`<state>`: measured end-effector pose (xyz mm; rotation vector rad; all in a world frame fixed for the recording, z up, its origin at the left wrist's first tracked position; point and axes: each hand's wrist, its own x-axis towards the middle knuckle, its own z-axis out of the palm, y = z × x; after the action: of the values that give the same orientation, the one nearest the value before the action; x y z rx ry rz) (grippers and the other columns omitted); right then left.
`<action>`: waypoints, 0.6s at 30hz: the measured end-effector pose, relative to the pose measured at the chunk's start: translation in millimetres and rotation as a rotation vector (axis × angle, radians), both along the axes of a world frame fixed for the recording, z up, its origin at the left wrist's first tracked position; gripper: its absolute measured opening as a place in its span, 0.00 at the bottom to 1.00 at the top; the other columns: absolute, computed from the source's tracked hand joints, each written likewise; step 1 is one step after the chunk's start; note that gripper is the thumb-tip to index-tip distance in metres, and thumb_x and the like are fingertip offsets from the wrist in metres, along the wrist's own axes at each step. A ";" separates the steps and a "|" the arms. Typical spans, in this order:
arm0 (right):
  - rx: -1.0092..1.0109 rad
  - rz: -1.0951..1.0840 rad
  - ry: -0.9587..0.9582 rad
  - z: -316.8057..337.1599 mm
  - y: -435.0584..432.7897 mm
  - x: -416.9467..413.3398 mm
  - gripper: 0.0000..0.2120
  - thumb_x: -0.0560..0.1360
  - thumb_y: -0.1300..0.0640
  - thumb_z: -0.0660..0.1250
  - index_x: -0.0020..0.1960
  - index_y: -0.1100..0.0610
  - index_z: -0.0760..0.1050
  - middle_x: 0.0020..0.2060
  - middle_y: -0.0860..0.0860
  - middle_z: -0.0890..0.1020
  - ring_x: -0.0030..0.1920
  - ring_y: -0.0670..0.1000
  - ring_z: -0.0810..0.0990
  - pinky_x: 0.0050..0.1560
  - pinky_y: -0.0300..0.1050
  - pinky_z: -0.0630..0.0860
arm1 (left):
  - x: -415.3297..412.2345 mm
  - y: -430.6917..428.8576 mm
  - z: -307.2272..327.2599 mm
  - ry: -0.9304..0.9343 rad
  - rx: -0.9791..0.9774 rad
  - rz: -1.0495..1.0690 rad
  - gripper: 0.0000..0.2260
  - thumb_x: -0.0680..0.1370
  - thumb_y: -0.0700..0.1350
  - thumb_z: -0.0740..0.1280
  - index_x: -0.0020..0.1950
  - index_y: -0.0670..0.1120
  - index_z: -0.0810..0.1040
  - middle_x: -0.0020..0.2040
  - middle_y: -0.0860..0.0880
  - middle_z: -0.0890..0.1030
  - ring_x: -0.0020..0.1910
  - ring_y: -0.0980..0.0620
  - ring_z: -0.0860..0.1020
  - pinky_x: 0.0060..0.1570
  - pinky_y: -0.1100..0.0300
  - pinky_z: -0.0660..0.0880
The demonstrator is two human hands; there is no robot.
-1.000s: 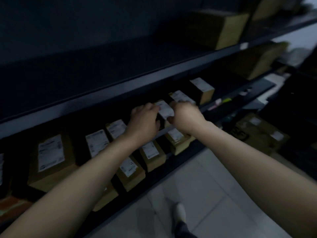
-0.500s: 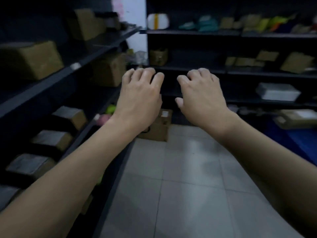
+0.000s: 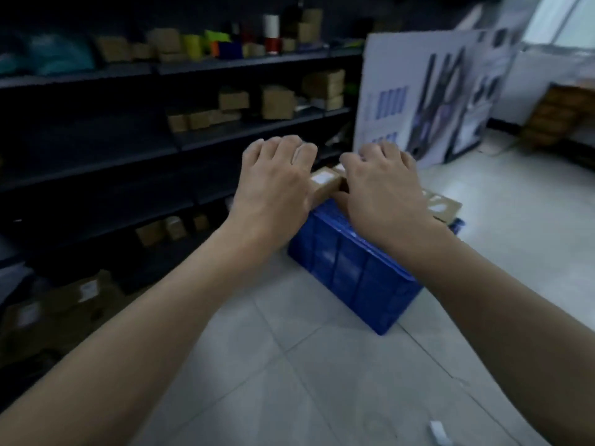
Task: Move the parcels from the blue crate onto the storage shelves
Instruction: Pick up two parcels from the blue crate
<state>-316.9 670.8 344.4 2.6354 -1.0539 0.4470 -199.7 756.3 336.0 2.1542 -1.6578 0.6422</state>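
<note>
A blue crate [image 3: 354, 272] stands on the pale tiled floor, filled with small brown parcels bearing white labels. One parcel [image 3: 323, 186] shows between my hands, another parcel [image 3: 442, 206] at the crate's far right. My left hand [image 3: 273, 185] and my right hand [image 3: 384, 188] hover palm down over the crate's near end, fingers loosely spread, holding nothing. Whether they touch the parcels I cannot tell. Dark storage shelves [image 3: 199, 136] run along the left.
The shelves carry many brown boxes and coloured items. More boxes [image 3: 80, 294] sit on the lowest level at the left. A large printed board [image 3: 428, 101] leans behind the crate. A stack of cardboard [image 3: 560, 117] stands far right. A white scrap [image 3: 439, 431] lies on the floor.
One second ago both hands held a parcel at the left shelf. They let go, the view swung right across the room, and both empty hands now hover over the blue crate.
</note>
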 end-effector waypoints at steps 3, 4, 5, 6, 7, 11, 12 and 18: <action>0.024 -0.158 -0.009 -8.3 -54.4 -24.1 0.20 0.76 0.52 0.66 0.65 0.56 0.70 0.62 0.57 0.73 0.65 0.60 0.67 0.64 0.56 0.64 | -10.1 -71.2 -8.4 0.002 0.019 -0.139 0.20 0.76 0.45 0.64 0.68 0.43 0.70 0.65 0.43 0.73 0.66 0.43 0.69 0.67 0.49 0.59; 0.033 -0.205 -0.008 -11.6 -71.4 -30.5 0.20 0.75 0.51 0.66 0.65 0.56 0.70 0.62 0.57 0.74 0.65 0.60 0.67 0.64 0.56 0.65 | -12.8 -93.5 -12.0 0.008 0.026 -0.178 0.21 0.76 0.45 0.64 0.69 0.43 0.70 0.66 0.43 0.72 0.66 0.43 0.69 0.67 0.50 0.59; 0.043 -0.251 -0.005 -14.9 -88.3 -35.9 0.21 0.75 0.51 0.66 0.66 0.57 0.70 0.62 0.58 0.74 0.65 0.61 0.68 0.64 0.57 0.65 | -14.9 -115.3 -15.6 0.016 0.032 -0.212 0.21 0.77 0.45 0.64 0.69 0.43 0.69 0.66 0.44 0.72 0.66 0.43 0.68 0.67 0.50 0.58; 0.052 -0.297 -0.001 -18.1 -105.7 -39.7 0.22 0.75 0.51 0.66 0.66 0.57 0.71 0.62 0.58 0.74 0.65 0.61 0.68 0.64 0.57 0.65 | -15.9 -136.6 -19.1 0.024 0.034 -0.245 0.21 0.77 0.44 0.64 0.69 0.43 0.69 0.67 0.44 0.72 0.67 0.44 0.68 0.66 0.51 0.58; 0.060 -0.341 0.001 -21.2 -123.3 -42.5 0.22 0.75 0.51 0.66 0.66 0.57 0.71 0.62 0.58 0.74 0.65 0.61 0.68 0.64 0.57 0.65 | -16.0 -157.4 -22.5 0.032 0.035 -0.278 0.20 0.76 0.44 0.64 0.69 0.44 0.69 0.66 0.44 0.72 0.66 0.44 0.68 0.66 0.51 0.58; 0.081 -0.475 -0.021 -31.0 -196.7 -41.6 0.20 0.75 0.53 0.65 0.65 0.57 0.73 0.62 0.59 0.75 0.64 0.61 0.68 0.64 0.56 0.65 | -3.7 -239.7 -33.1 0.054 0.042 -0.392 0.20 0.76 0.44 0.64 0.68 0.44 0.70 0.65 0.45 0.73 0.65 0.45 0.69 0.65 0.51 0.60; 0.092 -0.495 -0.025 -33.2 -215.4 -37.9 0.19 0.75 0.53 0.65 0.65 0.57 0.73 0.62 0.59 0.75 0.64 0.61 0.68 0.63 0.56 0.65 | 2.2 -260.3 -34.4 0.062 0.044 -0.411 0.20 0.76 0.44 0.63 0.68 0.44 0.70 0.64 0.45 0.73 0.65 0.45 0.70 0.65 0.51 0.60; 0.180 -0.597 -0.032 -50.8 -328.1 -14.5 0.20 0.77 0.51 0.63 0.66 0.58 0.72 0.63 0.59 0.75 0.65 0.60 0.69 0.64 0.55 0.65 | 38.3 -385.7 -48.0 0.121 0.082 -0.482 0.20 0.77 0.45 0.64 0.68 0.44 0.70 0.63 0.45 0.74 0.64 0.45 0.70 0.65 0.52 0.61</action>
<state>-331.4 342.7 293.5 2.2875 -1.8736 0.2667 -161.4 370.6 288.1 1.6998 -2.0567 0.3000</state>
